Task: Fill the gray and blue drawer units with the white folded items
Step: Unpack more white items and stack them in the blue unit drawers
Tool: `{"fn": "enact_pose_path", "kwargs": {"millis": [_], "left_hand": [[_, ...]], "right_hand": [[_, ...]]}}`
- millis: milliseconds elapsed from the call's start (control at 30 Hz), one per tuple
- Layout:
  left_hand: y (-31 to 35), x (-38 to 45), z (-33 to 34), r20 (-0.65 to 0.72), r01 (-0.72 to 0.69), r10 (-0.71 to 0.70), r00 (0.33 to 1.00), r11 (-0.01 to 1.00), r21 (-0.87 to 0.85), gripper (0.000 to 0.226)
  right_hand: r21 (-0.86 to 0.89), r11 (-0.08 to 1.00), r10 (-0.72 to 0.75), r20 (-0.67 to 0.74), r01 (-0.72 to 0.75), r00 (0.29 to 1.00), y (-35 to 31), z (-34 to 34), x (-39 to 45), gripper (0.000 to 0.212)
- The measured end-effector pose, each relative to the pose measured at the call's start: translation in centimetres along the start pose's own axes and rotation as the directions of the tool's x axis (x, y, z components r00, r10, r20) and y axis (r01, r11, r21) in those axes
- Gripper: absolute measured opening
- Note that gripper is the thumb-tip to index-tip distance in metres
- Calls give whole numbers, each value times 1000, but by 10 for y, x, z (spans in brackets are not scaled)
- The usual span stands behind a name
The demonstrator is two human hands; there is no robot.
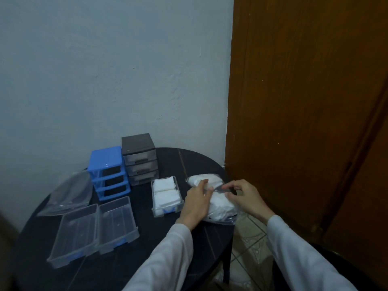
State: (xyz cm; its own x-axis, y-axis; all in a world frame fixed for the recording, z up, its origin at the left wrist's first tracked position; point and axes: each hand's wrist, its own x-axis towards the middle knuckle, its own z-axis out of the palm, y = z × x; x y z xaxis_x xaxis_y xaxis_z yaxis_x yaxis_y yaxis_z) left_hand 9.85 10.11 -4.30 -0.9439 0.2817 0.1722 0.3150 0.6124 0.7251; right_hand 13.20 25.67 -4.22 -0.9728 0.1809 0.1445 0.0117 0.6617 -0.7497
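A blue drawer unit (108, 172) stands at the back of the round dark table (130, 261), its three slots without drawers. Right of it stands a gray drawer unit (139, 158) with all three drawers in. A clear drawer (167, 195) holding white folded items lies in the middle. At the table's right edge lies a clear plastic bag (218, 203) of white folded items. My left hand (196, 201) and my right hand (244, 197) both pinch the bag's opening, thumbs and fingers curled on the plastic.
Two clear drawers with nothing in them (76, 233) (118, 223) lie side by side at front left. A flat clear bag (69, 194) lies behind them. A brown wooden door (304, 101) stands to the right, and tiled floor (249, 248) shows below the table's edge.
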Motion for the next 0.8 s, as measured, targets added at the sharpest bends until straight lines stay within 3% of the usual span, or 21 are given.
{"fn": "enact_pose_path", "kwargs": {"millis": [100, 167, 233, 333, 467, 667, 800], "left_hand": [[5, -5, -3, -29, 4, 5, 1000, 948, 320, 45], [8, -8, -6, -58, -45, 81, 995, 884, 465, 39], [9, -12, -10, -47, -151, 184, 982, 905, 398, 35], [11, -17, -18, 142, -287, 264, 954, 941, 178, 39], [5, -18, -20, 310, -293, 241, 920, 947, 133, 50], [4, -15, -20, 275, -198, 193, 942, 980, -12, 37], [-1, -14, -15, 198, -94, 127, 972, 981, -168, 19]], "right_hand": [[-86, 996, -17, 59, 22, 998, -3, 1, -2, 23], [-97, 994, -35, 42, 39, 999, -5, 1, -1, 23], [-75, 995, -64, 6, 64, 998, -6, 0, -1, 22], [-45, 995, -96, -52, 94, 994, -7, -1, -2, 17], [33, 980, -192, -142, 198, 971, -9, -4, -17, 16], [-32, 945, -327, -119, 326, 937, -3, -3, -39, 12], [-81, 938, -344, -124, 336, 931, -3, 5, -39, 11]]}}
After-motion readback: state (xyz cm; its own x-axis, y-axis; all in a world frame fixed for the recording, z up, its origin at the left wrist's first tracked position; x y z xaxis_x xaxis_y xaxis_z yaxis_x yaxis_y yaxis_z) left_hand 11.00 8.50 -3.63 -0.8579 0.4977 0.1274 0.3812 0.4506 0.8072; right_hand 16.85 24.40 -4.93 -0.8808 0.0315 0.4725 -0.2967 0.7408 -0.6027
